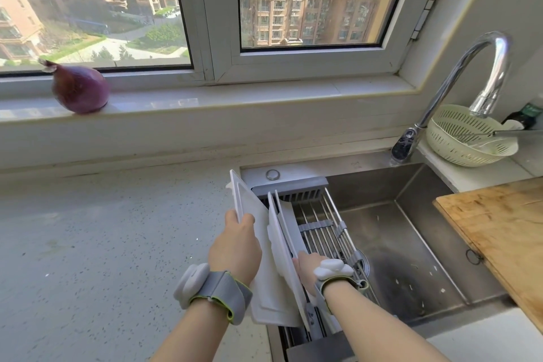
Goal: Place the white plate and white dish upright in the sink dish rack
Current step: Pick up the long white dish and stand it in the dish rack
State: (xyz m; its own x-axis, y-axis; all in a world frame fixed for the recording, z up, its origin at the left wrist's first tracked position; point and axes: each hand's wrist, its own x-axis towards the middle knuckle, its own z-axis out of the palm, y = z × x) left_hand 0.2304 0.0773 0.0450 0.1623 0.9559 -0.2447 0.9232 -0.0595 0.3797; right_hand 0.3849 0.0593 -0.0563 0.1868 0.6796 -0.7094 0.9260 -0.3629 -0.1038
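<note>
Left hand (235, 247): grips white plate (264, 279) on edge (tilted)
Right hand (308, 270): holds white dish (280, 238) upright in dish rack (323, 229)

Red onion (78, 87) on the windowsill (205, 100), upper left of the frame, root end tilted up-left. Window (188, 9) behind it, apartment blocks outside. Speckled grey desk (102, 229) fills the left and lower left. Chrome gooseneck faucet (467, 79) at upper right, base at the sink's back corner. Pale green colander (467, 138) just right of the faucet on the ledge, a metal handle lying across its rim. Dark bottle (529, 114) at the far right edge, partly cut off. Wooden cutting board (499, 232) at right, overhanging the steel sink basin (411, 244). Drain (363, 261) partly hidden. Bits of debris on the basin floor.
</note>
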